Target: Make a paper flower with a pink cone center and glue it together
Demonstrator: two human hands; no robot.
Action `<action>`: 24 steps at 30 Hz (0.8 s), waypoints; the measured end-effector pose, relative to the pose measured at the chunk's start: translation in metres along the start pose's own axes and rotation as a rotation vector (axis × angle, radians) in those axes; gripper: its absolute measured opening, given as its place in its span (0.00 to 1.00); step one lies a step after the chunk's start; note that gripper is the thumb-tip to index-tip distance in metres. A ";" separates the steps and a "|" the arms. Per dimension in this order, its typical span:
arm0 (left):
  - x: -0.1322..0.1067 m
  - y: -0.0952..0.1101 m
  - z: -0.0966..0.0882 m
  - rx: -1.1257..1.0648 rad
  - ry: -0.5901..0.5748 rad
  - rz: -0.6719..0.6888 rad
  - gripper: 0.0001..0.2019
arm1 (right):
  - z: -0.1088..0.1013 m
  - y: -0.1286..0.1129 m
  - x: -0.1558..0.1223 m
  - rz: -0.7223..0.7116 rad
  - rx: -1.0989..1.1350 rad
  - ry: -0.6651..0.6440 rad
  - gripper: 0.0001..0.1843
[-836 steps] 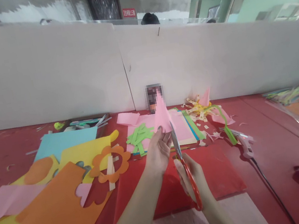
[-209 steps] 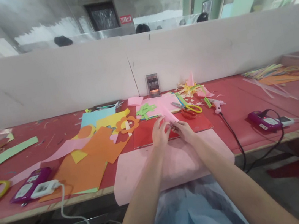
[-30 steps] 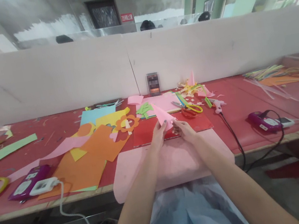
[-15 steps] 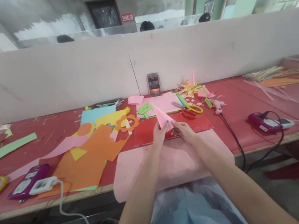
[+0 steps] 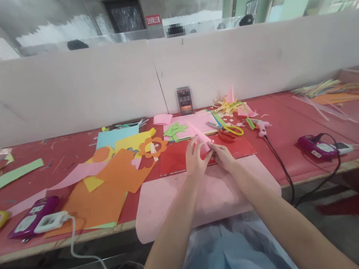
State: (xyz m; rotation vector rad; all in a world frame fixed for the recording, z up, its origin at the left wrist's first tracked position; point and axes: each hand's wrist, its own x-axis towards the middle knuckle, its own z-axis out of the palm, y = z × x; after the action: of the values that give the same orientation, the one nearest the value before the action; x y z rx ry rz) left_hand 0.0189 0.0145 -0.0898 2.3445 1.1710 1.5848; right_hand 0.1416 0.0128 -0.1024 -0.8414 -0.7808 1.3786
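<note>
A pink paper cone [image 5: 203, 138] is held between both hands above a red board [image 5: 173, 158], its tip pointing away from me and to the left. My left hand [image 5: 196, 158] curls its thumb and fingers around the cone's left side. On the other side, my right hand [image 5: 222, 155] pinches the cone's lower right edge. Fingers cover part of the cone's wide end. Just beyond the hands lie green paper strips [image 5: 175, 130] on a pink sheet [image 5: 194, 121]. Yellow-handled scissors [image 5: 232, 130] rest to the right of the cone.
A pink glue gun [image 5: 261, 127] with a black cord lies at right. Orange sheets [image 5: 99, 199], an orange flower cutout [image 5: 152, 148] and yellow paper cover the left. Purple power boxes [image 5: 34, 219] sit on both sides. A white partition [image 5: 88, 90] stands behind; a pink sheet [image 5: 163, 202] overhangs the front edge.
My left hand has shifted slightly up and now curls further around the cone. The cone looks narrower than before, turned or rolled tighter. My right hand stays at its lower edge.
</note>
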 end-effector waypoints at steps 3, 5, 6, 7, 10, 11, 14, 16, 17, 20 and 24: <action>-0.001 -0.001 0.003 0.042 0.006 0.028 0.10 | 0.000 0.001 0.000 -0.001 0.006 -0.020 0.15; -0.001 -0.003 0.004 0.060 0.015 0.031 0.09 | 0.001 0.001 -0.001 -0.002 0.006 -0.043 0.15; -0.001 -0.004 0.005 0.067 0.016 0.033 0.08 | 0.001 0.001 -0.001 -0.004 0.004 -0.052 0.15; -0.002 -0.005 0.005 0.074 0.014 0.034 0.08 | 0.001 0.001 -0.001 -0.008 -0.001 -0.058 0.15; -0.002 -0.007 0.005 0.078 0.004 0.033 0.07 | 0.001 0.002 -0.001 -0.019 -0.039 -0.059 0.16; -0.002 -0.007 0.005 0.077 0.002 0.028 0.06 | 0.001 0.002 -0.001 -0.022 -0.054 -0.055 0.16; -0.003 -0.008 0.006 0.074 -0.010 0.013 0.05 | 0.001 0.001 -0.001 -0.024 -0.084 -0.039 0.17; -0.003 -0.008 0.006 0.073 -0.023 0.006 0.05 | 0.002 0.000 -0.002 -0.022 -0.090 -0.040 0.17; -0.003 -0.008 0.005 0.072 -0.027 0.001 0.04 | 0.002 0.000 -0.002 -0.022 -0.094 -0.043 0.17; -0.003 -0.008 0.005 0.055 -0.029 -0.030 0.04 | 0.003 0.000 -0.002 -0.030 -0.122 -0.042 0.18; -0.003 -0.006 0.004 0.011 -0.024 -0.067 0.03 | 0.003 -0.001 -0.002 -0.025 -0.141 -0.033 0.19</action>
State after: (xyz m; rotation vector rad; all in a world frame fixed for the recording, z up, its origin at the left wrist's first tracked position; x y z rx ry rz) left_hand 0.0183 0.0182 -0.0962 2.2988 1.2423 1.5283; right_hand 0.1388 0.0106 -0.1002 -0.9167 -0.9195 1.3303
